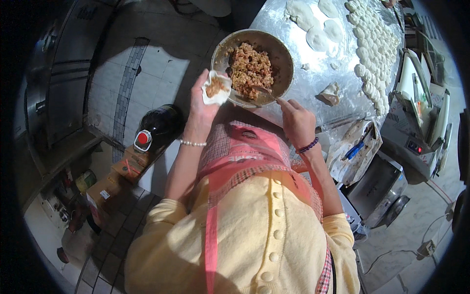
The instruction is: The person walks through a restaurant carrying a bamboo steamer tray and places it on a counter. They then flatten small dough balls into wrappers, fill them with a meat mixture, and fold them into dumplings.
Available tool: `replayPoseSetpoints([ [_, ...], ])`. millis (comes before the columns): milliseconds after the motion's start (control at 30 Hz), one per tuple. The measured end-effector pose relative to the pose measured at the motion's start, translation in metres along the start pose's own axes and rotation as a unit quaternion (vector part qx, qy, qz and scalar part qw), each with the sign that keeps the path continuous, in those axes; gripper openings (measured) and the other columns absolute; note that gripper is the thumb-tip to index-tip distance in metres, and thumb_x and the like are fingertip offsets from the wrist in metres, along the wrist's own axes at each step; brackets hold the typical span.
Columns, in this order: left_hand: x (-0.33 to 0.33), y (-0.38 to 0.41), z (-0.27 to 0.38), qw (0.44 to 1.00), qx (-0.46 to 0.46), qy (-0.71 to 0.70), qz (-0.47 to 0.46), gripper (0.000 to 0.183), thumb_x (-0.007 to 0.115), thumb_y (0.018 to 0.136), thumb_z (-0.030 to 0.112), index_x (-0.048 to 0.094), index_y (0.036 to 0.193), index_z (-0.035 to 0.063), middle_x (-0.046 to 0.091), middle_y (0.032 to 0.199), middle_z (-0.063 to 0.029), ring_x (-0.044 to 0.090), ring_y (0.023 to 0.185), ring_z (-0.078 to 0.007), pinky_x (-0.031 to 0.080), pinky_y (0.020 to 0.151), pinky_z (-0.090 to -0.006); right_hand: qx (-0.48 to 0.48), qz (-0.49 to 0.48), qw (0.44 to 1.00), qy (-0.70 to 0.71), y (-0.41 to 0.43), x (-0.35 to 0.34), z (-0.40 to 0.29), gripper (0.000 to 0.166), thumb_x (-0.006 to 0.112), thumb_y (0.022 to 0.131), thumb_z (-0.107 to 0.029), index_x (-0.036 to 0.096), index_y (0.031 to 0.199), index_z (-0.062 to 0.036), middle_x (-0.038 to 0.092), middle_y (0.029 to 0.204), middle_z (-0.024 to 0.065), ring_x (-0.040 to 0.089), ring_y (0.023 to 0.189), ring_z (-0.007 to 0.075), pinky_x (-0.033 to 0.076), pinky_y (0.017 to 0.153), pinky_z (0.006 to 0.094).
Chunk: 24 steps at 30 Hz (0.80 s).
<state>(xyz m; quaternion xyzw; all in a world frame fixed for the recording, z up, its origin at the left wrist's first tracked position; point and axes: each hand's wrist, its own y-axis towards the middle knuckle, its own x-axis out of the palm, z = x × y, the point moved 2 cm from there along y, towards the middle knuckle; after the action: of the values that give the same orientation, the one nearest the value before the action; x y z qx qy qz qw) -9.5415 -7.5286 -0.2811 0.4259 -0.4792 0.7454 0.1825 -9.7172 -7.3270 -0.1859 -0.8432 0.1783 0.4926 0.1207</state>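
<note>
In my left hand (201,106) lies a round dough wrapper (216,88), its edges curling up around a smear of minced filling. Just right of it is a large metal bowl (287,62) with a heap of minced meat filling (253,68) inside. My right hand (299,119) grips the handle of a metal spoon (262,89). The spoon's head rests in the filling near the bowl's front rim. Several flat dough wrappers (316,38) lie on the plastic-covered table (312,81) beyond the bowl.
Rows of dumplings or dough pieces (374,62) line the table's right side. A folded dough piece (332,93) sits near its front edge. A white machine (415,125) stands to the right. At left are a large dark bottle with a red cap (161,121) and cardboard boxes (110,187).
</note>
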Motion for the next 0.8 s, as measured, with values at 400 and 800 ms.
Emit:
replayPoseSetpoints([
  [400,-0.048,-0.040,-0.082,0.981,-0.174,0.016,0.086,0.028,0.058,0.097,0.028,0.065,0.102,0.0013,0.070,0.100,-0.0170,0.069,0.092,-0.0295,0.057,0.083,-0.0456,-0.041,-0.065,0.989,-0.126,0.007,0.027,0.002,0.035,0.062,0.075,-0.008,0.064,0.110,-0.0070,0.064,0.099,0.0090,0.068,0.078,0.0291,0.054,0.062,0.0425],
  [800,-0.038,-0.042,-0.084,0.990,-0.127,0.044,0.052,0.033,0.055,0.099,0.029,0.064,0.108,-0.0015,0.070,0.104,-0.0137,0.068,0.097,-0.0274,0.055,0.088,-0.0403,0.222,-0.167,0.891,0.359,0.011,0.045,0.048,0.026,0.062,0.089,-0.009,0.070,0.112,-0.0001,0.070,0.083,0.0071,0.057,0.063,0.0137,0.044,0.055,0.0281],
])
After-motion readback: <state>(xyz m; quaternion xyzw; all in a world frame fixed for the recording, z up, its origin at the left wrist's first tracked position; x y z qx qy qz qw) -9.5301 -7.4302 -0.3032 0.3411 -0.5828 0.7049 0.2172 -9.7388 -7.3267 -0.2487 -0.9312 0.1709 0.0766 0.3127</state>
